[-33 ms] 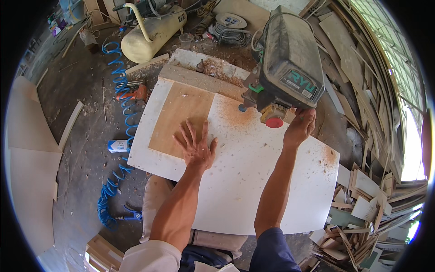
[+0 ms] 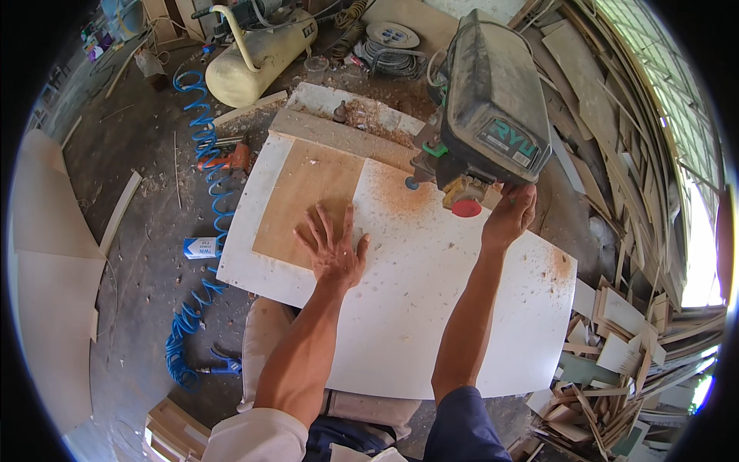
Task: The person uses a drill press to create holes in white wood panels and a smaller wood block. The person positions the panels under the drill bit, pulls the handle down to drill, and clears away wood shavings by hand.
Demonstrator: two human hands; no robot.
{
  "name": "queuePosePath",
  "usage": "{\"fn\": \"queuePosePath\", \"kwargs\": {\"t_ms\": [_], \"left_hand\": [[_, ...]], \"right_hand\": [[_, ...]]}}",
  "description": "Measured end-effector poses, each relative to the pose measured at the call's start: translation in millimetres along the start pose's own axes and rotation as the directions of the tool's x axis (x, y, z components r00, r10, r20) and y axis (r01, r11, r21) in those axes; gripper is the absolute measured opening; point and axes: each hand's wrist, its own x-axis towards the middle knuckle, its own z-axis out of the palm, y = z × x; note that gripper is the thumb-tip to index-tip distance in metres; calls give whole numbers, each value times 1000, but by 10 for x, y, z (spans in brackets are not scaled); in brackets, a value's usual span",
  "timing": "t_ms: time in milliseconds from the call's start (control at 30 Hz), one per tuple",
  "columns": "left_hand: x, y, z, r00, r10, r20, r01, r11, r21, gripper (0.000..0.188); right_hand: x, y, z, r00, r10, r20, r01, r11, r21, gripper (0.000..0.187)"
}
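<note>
My left hand (image 2: 335,250) lies flat with fingers spread, over the near right corner of a thin brown wooden board (image 2: 308,189). That board rests on a large white panel (image 2: 416,308), its far edge along a wooden fence strip (image 2: 342,140). Above the panel's far side stands a drill press (image 2: 493,85) with a dusty dark cover and a red stop button (image 2: 466,209). Curled at the lower right of the drill press head, my right hand (image 2: 508,219) closes on something its fingers hide. A round blue-grey piece (image 2: 412,183) shows under the machine, right of the board, among reddish sawdust.
A coiled blue air hose (image 2: 204,142) runs down the left floor past an orange tool (image 2: 235,158) and a small blue-white box (image 2: 200,247). A cream compressor tank (image 2: 258,65) and cable reel (image 2: 392,46) stand behind. Wood offcuts (image 2: 608,346) are heaped at right.
</note>
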Motion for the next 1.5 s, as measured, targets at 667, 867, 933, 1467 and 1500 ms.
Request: {"fn": "queuePosePath", "kwargs": {"t_ms": [667, 867, 933, 1467, 1500], "left_hand": [[0, -11, 23, 1000, 14, -22, -15, 1000, -27, 72], [2, -20, 40, 999, 16, -38, -17, 1000, -27, 71], [0, -21, 41, 999, 16, -36, -17, 999, -35, 71], [-5, -21, 22, 999, 24, -33, -25, 999, -45, 72], [-6, -13, 2, 1000, 17, -10, -17, 999, -31, 72]], "right_hand": [[-43, -30, 92, 999, -36, 7, 36, 999, -25, 41], [-64, 7, 72, 999, -43, 5, 43, 999, -33, 41], [-71, 34, 48, 999, -53, 10, 54, 998, -41, 41], [-139, 57, 49, 996, -79, 46, 81, 996, -47, 38], [-146, 58, 51, 996, -77, 46, 80, 996, -47, 38]]}}
